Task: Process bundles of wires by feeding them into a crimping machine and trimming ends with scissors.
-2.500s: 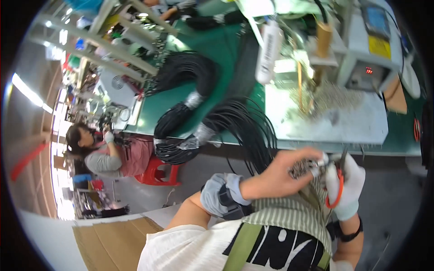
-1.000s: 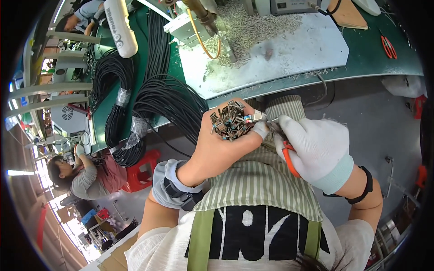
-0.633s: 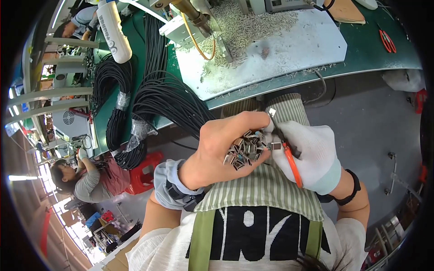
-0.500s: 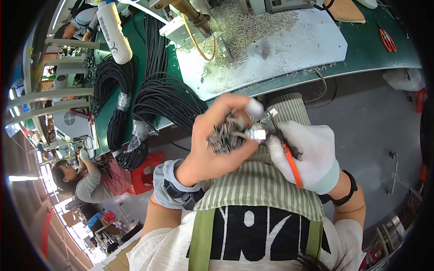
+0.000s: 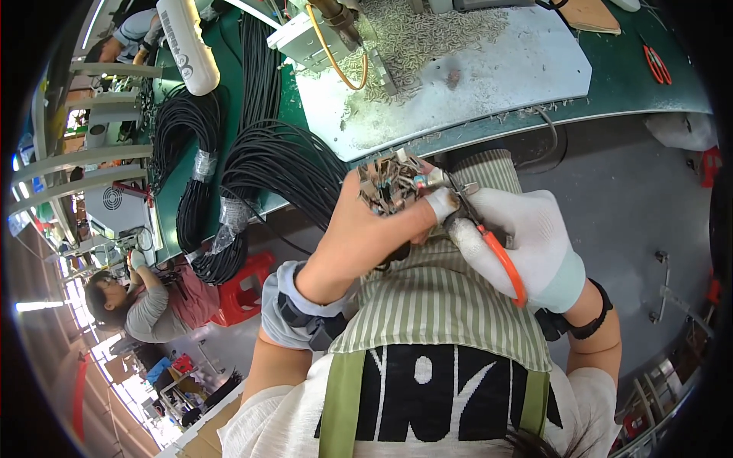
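Note:
My left hand, bare except for a white cover on the thumb, is closed around a bunch of small metal cable connectors. One silvery connector sticks out past the thumb. My right hand, in a white glove, grips cutting pliers with red-orange handles. Their dark jaws are at that protruding connector, close to my left thumb tip; whether they close on it I cannot tell. Both hands are over the striped apron on my lap.
A green bench lies ahead, with a white board covered in small metallic pieces under a machine. Coiled black cables lie left. Other red pliers rest at far right. A seated person is at left.
My left hand has turned, so the bunch now faces up and away, higher than before. The plier jaws have shifted slightly, and the right hand has tilted and moved a little right.

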A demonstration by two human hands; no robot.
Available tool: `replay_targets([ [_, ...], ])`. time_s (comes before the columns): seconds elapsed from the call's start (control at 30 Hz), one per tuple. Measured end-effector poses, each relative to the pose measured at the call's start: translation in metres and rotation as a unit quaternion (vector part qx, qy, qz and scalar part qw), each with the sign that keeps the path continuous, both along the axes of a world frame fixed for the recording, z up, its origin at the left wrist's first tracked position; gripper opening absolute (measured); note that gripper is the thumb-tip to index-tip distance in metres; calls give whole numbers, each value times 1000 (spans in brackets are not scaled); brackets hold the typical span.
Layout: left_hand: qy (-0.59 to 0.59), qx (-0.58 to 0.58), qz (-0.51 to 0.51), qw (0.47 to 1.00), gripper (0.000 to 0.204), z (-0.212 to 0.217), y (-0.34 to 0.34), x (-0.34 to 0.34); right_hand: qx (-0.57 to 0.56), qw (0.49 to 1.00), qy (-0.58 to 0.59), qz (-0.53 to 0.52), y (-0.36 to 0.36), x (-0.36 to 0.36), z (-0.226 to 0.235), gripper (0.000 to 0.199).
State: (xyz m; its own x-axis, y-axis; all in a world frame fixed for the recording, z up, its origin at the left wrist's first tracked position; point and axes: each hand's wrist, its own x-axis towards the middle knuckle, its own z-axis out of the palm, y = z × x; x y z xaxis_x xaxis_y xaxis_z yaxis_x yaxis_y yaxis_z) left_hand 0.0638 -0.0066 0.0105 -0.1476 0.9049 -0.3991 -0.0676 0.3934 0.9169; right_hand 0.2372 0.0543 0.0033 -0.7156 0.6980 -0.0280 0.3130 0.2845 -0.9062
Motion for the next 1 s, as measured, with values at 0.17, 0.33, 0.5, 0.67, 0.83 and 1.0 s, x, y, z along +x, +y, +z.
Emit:
replay_targets([
  [0.17, -175, -57, 18, 983, 16, -37, -3, -41, 5, 997, 43, -57, 2, -11, -25, 18],
  [0.33, -280, -31, 170, 944, 10, -39, 36, -81, -55, 996, 3, -68, 57, -36, -24, 20],
  [0.5, -269, 1, 155, 951, 10, -53, 87, -103, -159, 985, 50, -46, 119, -79, -38, 27],
  [0.67, -185, -4, 99, 978, 10, -49, 107, -109, -199, 979, 52, -2, 145, -108, -34, 31],
  [0.83, -136, 4, 63, 989, 6, -48, 115, -117, -37, 992, 79, 90, 156, -114, -49, 30],
  [1.0, 44, 13, 64, 997, 6, -39, 120, -109, 21, 986, 131, 103, 159, -116, -58, 29],
])
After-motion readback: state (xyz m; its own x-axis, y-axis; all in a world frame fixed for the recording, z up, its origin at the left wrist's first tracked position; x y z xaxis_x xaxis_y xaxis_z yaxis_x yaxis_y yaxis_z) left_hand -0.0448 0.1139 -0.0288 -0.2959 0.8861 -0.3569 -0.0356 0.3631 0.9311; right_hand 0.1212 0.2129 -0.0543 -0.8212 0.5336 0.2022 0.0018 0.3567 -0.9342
